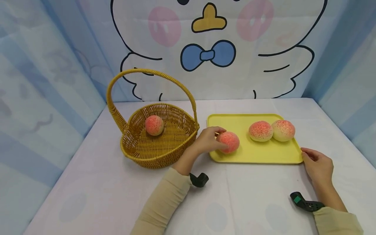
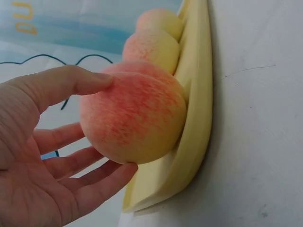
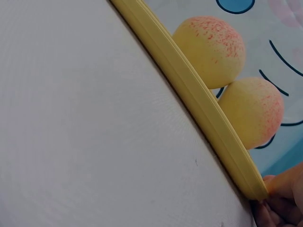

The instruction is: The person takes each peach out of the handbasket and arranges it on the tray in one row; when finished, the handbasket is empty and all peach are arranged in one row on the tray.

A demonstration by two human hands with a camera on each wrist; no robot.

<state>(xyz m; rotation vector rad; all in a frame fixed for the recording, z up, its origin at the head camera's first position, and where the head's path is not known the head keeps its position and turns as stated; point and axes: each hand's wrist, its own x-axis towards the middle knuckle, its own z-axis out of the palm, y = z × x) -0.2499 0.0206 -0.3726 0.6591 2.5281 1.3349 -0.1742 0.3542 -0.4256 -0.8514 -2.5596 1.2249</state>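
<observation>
My left hand [image 1: 207,141] holds a pink-red peach [image 1: 229,142] at the left end of a yellow tray [image 1: 249,156]. In the left wrist view the thumb lies on top of this peach [image 2: 135,116], and the fingers reach around its far side and underneath. At the tray's front right corner, my right hand [image 1: 320,168] pinches the rim between thumb and fingers; part of that grip is cut off in the right wrist view. Two more peaches, a redder one [image 1: 260,131] and a paler one [image 1: 283,130], sit side by side on the tray's right half.
Left of the tray stands a woven basket [image 1: 158,160] with a tall arched handle [image 1: 152,71]. One peach [image 1: 154,125] lies inside it. A white cloth [image 1: 97,195] covers the table, with printed curtains behind and at both sides. Each wrist wears a black device [image 1: 199,180].
</observation>
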